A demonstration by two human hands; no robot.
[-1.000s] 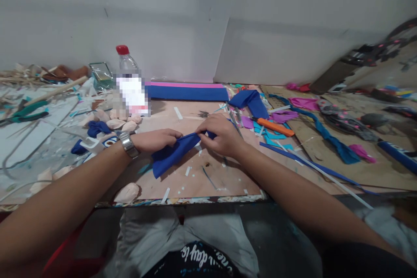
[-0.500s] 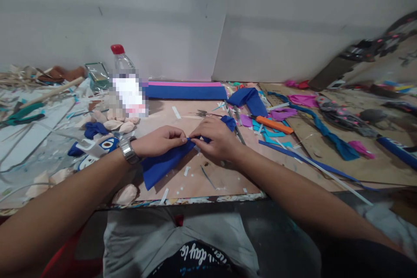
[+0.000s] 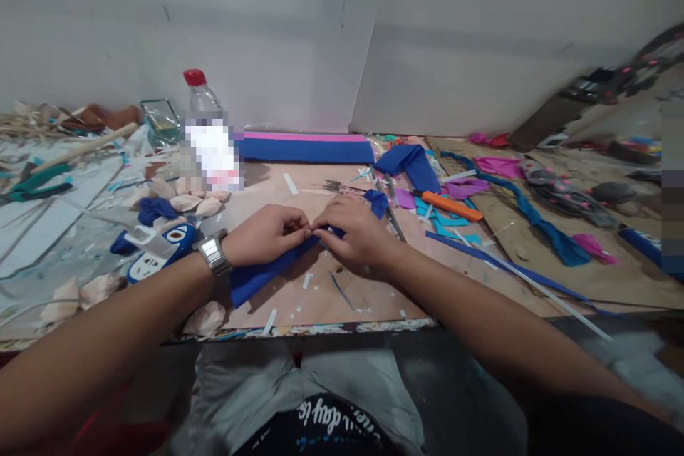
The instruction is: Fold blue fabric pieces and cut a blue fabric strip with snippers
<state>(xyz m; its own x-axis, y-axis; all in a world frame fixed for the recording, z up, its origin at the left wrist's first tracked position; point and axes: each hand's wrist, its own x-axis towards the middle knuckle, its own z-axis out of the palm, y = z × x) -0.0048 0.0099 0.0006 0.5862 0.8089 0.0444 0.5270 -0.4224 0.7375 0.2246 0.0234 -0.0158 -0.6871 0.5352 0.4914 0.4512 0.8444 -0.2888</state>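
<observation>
A blue strip of fabric (image 3: 270,274) stretches between my hands, low over the table. My left hand (image 3: 270,234), with a metal watch (image 3: 214,254) at its wrist, pinches the fabric's upper edge between thumb and fingers. Right against those fingertips, my right hand (image 3: 355,231) is closed on the same strip, its fingers curled over. The strip's wide end hangs down to the left beneath my left hand. Past my right hand's knuckles pokes a small crumpled blue cloth piece (image 3: 376,202); I cannot tell whether it joins the strip.
A red-capped bottle (image 3: 206,96) stands behind my left hand. Near it lie a blue-and-white glue gun (image 3: 160,254) and several pale fabric bundles (image 3: 207,205). An orange cutter (image 3: 452,206), pointed tweezers (image 3: 342,187) and a folded blue strip (image 3: 411,164) lie beyond my right hand.
My left fingers have curled in more at the fabric's edge, and the strip's hanging end has swung slightly up and narrowed. My right hand stays nearly in place.
</observation>
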